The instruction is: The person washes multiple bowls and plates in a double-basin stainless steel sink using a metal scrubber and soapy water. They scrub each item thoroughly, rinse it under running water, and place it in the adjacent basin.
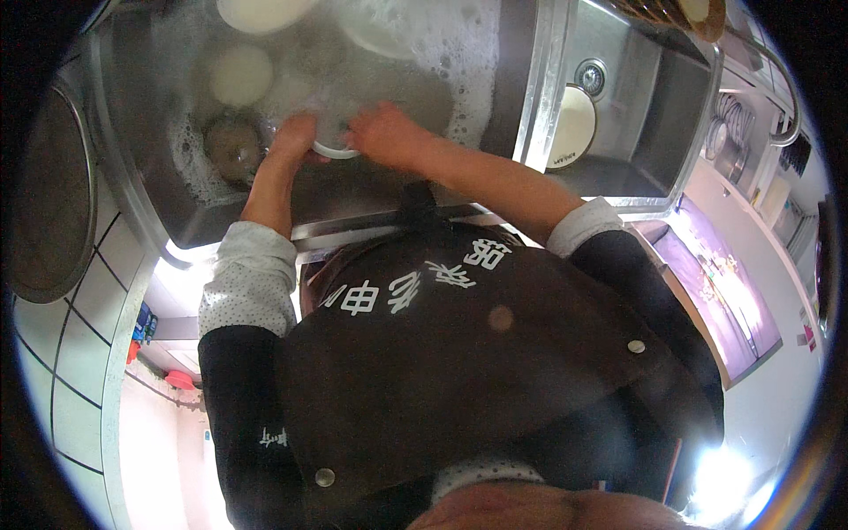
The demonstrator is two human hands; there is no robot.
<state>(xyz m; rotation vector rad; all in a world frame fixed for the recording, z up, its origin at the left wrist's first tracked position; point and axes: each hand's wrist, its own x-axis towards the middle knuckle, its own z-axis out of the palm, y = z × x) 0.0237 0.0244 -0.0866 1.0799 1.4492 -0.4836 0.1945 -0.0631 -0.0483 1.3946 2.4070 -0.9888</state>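
Note:
Cloudy, soapy water fills the large steel sink basin [464,179] in front of me. My left hand [298,136] grips the rim of a white dish [336,152], which is mostly under the water. On the dish's other side is my right hand [384,136], its fingers bent and partly in the water; the suds hide what its fingertips hold. A pale round dish [242,75] lies submerged beyond my left hand, and a larger white dish [262,10] shows at the top edge. Left of my left wrist is a dark, brownish round thing [233,149] in the water.
To the right, a second steel basin [656,119] holds a cream oval plate [573,126] beside its drain strainer [591,77]. Brown ribbed ware [695,16] stands at the top right near a curved metal pipe [788,132]. A large round metal tray [50,199] is at the far left.

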